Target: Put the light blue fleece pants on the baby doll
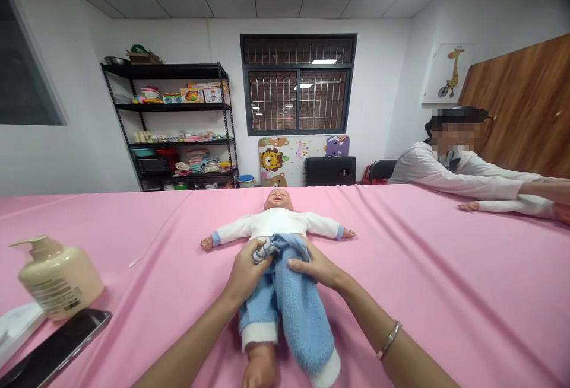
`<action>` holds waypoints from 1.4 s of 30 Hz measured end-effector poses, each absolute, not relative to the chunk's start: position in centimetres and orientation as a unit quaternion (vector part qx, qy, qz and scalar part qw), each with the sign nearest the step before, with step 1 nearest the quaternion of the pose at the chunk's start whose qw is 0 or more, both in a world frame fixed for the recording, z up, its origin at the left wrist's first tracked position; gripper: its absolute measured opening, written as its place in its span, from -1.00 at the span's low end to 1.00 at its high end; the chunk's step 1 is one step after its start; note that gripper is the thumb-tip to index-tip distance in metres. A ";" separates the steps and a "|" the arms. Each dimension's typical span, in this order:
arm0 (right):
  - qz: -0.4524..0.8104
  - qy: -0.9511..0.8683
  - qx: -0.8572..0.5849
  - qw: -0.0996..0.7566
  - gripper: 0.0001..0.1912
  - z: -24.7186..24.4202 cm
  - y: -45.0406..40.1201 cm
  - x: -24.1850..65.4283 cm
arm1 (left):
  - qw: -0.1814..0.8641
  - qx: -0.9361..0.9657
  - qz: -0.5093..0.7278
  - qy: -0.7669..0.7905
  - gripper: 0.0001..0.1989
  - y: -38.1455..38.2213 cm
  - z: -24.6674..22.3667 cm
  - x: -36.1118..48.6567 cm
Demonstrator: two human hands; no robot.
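Left hand [244, 270] and, apparently, right hand [324, 266] grip blue trousers [303, 317] (the right's hold partly hidden).

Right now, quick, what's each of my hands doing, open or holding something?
Left hand: closed, holding the bunched top of the blue fleece pants.
Right hand: holding the same pants, fingers partly hidden.

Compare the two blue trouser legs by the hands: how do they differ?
The left trouser leg has a bare doll foot showing past its hem; the right trouser leg shows none. The right leg reaches farther toward the camera, while the left one stops shorter. The left leg lies fairly straight, whereas the right one slants outward to the right. Both are fluffy and blue with white cuffs.
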State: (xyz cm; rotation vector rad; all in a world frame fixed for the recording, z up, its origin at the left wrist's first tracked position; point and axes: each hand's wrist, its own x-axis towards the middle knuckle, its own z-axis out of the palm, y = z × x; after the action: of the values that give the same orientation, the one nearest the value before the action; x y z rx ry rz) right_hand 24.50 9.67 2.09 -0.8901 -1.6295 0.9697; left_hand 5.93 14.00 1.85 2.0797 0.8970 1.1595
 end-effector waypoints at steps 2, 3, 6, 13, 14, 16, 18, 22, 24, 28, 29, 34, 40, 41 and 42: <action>0.359 -0.694 -0.360 0.510 -0.42 2.0 9.9 24.3 | 0.296 0.779 0.435 0.341 -0.83 14.0 1.8 6.0; 0.337 -0.697 -0.363 0.519 -0.46 1.9 10.1 24.2 | 0.298 0.778 0.434 0.342 -0.82 14.1 1.8 6.0; 0.290 -0.702 -0.380 0.528 -0.66 1.5 10.7 24.4 | 0.302 0.777 0.432 0.345 -0.74 14.5 1.7 5.8; 0.217 -0.652 -0.489 0.537 -0.77 -0.3 12.1 25.9 | 0.362 0.821 0.319 0.305 -0.37 16.6 2.1 3.5; 0.204 -0.644 -0.503 0.540 -0.78 -0.4 12.2 26.0 | 0.367 0.826 0.304 0.302 -0.34 16.8 2.2 3.1; 0.191 -0.634 -0.516 0.543 -0.80 -0.6 12.3 26.3 | 0.371 0.830 0.288 0.300 -0.31 17.1 2.5 2.6; 0.194 -0.630 -0.519 0.544 -0.81 -0.7 12.4 26.4 | 0.389 0.828 0.281 0.290 -0.38 17.2 2.7 2.4; 0.220 -0.637 -0.519 0.525 -0.76 -1.2 12.7 26.4 | 0.416 0.810 0.304 0.280 -0.60 17.1 2.3 3.0; 0.233 -0.643 -0.518 0.514 -0.73 -1.5 12.9 26.4 | 0.399 0.810 0.317 0.291 -0.65 17.0 1.9 3.4; 0.264 -0.646 -0.512 0.501 -0.72 -1.7 13.0 26.2 | 0.334 0.810 0.348 0.334 -0.67 16.7 1.6 4.2; 0.279 -0.647 -0.508 0.496 -0.72 -1.6 12.9 26.1 | 0.324 0.809 0.354 0.339 -0.68 16.7 1.6 4.3; 0.384 -0.648 -0.482 0.447 -0.68 -0.6 12.0 26.9 | 0.323 0.810 0.360 0.332 -0.67 17.0 1.2 4.5; 0.317 -0.553 -0.585 0.501 -0.77 -2.2 13.2 28.8 | 0.283 0.791 0.316 0.440 -0.55 18.2 0.5 3.0; 0.298 -0.545 -0.598 0.507 -0.77 -2.7 13.4 28.9 | 0.285 0.791 0.300 0.452 -0.54 18.4 0.4 2.8; 0.287 -0.541 -0.601 0.514 -0.78 -3.0 13.6 28.9 | 0.292 0.791 0.292 0.451 -0.54 18.6 0.4 2.6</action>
State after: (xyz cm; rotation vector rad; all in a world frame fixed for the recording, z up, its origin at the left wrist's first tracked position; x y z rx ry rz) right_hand 28.87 13.59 -3.00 -1.4460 -1.2995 0.6891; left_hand 2.56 18.57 0.42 2.1082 1.2010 0.7779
